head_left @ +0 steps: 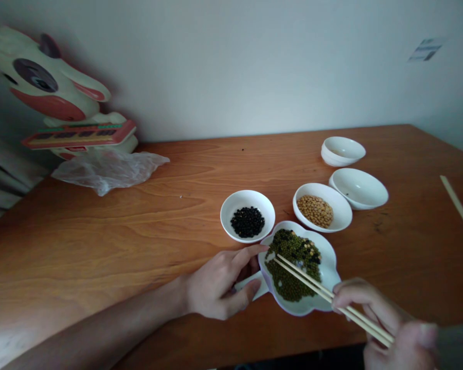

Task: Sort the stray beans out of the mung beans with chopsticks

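Note:
My left hand grips the short handle of a white flower-shaped dish, with the index finger on its rim. In the dish lie green mung beans mixed with some black and yellow beans. A pair of wooden chopsticks is held in my right hand, their tips among the beans at the dish's left side. Whether the tips pinch a bean cannot be made out. Just behind the dish stand a white bowl of black beans and a white bowl of yellow soybeans.
Two more white bowls, a nearer one and a farther one, stand at the back right. A pale stick lies at the far right. At the back left are a clear plastic bag and a cow-shaped toy keyboard.

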Demonstrator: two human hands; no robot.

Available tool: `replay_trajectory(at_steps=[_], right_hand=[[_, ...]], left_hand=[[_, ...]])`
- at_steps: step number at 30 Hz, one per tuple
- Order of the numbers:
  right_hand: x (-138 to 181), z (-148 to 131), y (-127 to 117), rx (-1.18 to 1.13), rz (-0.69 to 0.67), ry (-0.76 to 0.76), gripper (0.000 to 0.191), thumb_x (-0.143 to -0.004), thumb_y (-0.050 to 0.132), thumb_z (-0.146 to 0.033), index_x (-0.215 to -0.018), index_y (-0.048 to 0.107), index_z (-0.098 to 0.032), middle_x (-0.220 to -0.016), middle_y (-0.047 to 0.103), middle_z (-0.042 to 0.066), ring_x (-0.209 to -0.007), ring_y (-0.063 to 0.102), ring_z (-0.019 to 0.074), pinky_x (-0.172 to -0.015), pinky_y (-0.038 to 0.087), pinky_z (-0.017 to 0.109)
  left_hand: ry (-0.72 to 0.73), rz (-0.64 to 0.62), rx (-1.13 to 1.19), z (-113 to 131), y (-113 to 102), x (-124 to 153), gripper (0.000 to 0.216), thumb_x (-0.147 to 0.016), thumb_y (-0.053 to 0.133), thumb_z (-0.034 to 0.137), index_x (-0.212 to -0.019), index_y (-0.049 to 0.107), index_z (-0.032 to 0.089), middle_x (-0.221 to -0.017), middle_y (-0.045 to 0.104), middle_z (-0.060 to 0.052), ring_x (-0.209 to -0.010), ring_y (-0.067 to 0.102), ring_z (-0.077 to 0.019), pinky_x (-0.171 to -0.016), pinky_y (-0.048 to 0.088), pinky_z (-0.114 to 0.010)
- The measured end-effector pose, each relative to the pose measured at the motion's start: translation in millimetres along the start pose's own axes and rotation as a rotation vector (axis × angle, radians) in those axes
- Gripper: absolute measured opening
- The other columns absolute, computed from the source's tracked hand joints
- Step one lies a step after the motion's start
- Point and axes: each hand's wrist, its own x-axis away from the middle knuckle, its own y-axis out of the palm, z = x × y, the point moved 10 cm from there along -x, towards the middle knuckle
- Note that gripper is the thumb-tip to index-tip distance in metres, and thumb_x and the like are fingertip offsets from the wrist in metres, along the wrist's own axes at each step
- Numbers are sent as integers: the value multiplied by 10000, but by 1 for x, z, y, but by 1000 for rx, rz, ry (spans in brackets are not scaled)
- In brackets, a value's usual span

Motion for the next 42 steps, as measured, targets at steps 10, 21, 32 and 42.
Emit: replay_trajectory(at_steps=[10, 21, 32, 42], right_hand=[[6, 12, -1, 60, -29, -5, 876, -1068, 155, -733, -756, 780, -204, -775, 767, 116, -711, 761, 250, -541, 588, 301], [19, 31, -5, 165, -30, -54, 814, -1122, 140, -584, -809, 791, -210, -849, 796, 119, -797, 797, 258, -578, 615, 292], [7, 8, -1, 68, 6, -12, 898, -1061, 130, -743, -762, 791, -215, -774, 775, 120, -717, 763, 271, -531, 573, 321], [11, 18, 1, 118, 25, -67, 860, -1107, 130, -645, -751, 780, -209, -795, 788, 109, -740, 777, 239, -555, 594, 274]], left_hand=[[12, -10, 3, 0, 1, -1, 716, -968, 582, 177, -1632, 314, 161, -897, 673, -43, -705, 641, -170, -638, 533, -278], [6, -11, 14, 0, 1, 0, 708, -976, 582, 170, -1631, 314, 163, -883, 661, -35, -706, 623, -162, -634, 527, -270], [3, -10, 21, -1, 1, 0, 722, -965, 591, 157, -1630, 309, 169, -887, 654, -30, -711, 625, -167, -643, 525, -276], [-34, -23, 23, -5, 3, 2, 710, -964, 596, 151, -1620, 329, 192, -888, 642, -16, -708, 609, -155, -635, 514, -270]])
